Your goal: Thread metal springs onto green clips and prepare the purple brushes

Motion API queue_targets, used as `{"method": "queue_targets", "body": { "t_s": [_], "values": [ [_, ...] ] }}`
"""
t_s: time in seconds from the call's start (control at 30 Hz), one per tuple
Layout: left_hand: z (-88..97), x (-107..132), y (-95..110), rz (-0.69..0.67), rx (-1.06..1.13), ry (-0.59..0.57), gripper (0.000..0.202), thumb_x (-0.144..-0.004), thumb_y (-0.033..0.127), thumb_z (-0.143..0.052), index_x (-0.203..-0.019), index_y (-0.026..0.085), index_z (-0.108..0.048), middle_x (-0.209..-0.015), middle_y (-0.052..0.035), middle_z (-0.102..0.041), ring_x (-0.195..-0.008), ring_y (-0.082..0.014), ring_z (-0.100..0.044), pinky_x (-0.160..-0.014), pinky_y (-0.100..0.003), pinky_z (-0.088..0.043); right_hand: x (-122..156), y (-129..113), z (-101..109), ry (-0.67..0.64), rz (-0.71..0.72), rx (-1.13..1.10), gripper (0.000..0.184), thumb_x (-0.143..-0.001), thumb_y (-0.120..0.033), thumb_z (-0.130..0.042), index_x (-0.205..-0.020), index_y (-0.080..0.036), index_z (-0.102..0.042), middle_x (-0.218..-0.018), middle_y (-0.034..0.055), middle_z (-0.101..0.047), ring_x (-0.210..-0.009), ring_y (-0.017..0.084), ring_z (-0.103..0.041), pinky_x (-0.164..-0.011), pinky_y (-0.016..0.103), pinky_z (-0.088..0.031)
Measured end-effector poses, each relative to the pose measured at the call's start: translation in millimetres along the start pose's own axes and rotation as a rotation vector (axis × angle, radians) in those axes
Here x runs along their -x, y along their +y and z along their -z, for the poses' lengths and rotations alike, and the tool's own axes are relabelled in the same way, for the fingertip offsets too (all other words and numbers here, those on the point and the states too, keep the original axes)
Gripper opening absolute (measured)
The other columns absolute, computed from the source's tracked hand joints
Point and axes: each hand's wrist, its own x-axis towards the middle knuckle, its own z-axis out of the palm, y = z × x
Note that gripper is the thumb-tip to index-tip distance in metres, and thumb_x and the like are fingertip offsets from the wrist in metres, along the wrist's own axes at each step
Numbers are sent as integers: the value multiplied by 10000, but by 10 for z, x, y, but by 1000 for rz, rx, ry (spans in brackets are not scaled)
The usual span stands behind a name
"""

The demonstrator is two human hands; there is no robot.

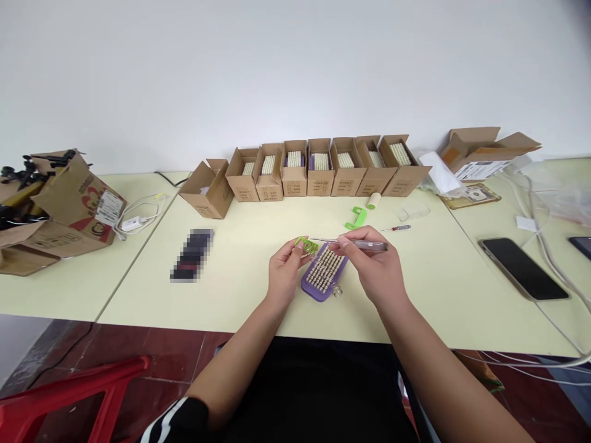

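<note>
A purple tray packed with rows of small cream pieces lies on the pale table in front of me. My left hand pinches a small green plastic part just above the tray's far left corner. My right hand grips a thin tool with a clear handle, its metal tip pointing left toward the green part. A loose wire ring rests at the tray's right side.
A row of several open cardboard boxes holding similar trays lines the back. A green piece, a cream roll and a small screwdriver lie behind my hands. A black phone and cables sit right; cardboard boxes left.
</note>
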Motion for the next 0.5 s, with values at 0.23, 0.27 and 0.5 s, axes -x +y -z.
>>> {"method": "queue_targets", "body": {
  "t_s": [0.23,0.27,0.5],
  "values": [
    [-31,76,27,32,-20,-69,419,-897,524,-792,-1135,182,-834,-1265,-126,-756,-1159,-297,-730,-1052,-511,-605,74,-1,-70,56,29,226,246,-922,-459,-777,-853,-224,-746,-834,26,-761,-843,215,-711,-710,326,-530],
    [-36,80,26,42,-18,-72,424,-895,529,-793,-1128,177,-836,-1276,-131,-752,-1160,-305,-731,-1054,-524,-602,96,21,-74,73,44,232,244,-929,-457,-770,-855,-226,-748,-834,25,-759,-840,214,-709,-708,327,-528],
    [-63,68,11,71,16,-59,431,-877,533,-810,-1102,166,-839,-1114,-121,-791,-1036,-282,-757,-973,-498,-633,189,164,-85,137,231,271,154,-950,-396,-756,-906,-252,-789,-914,33,-759,-841,207,-720,-716,333,-565]
  ]
}}
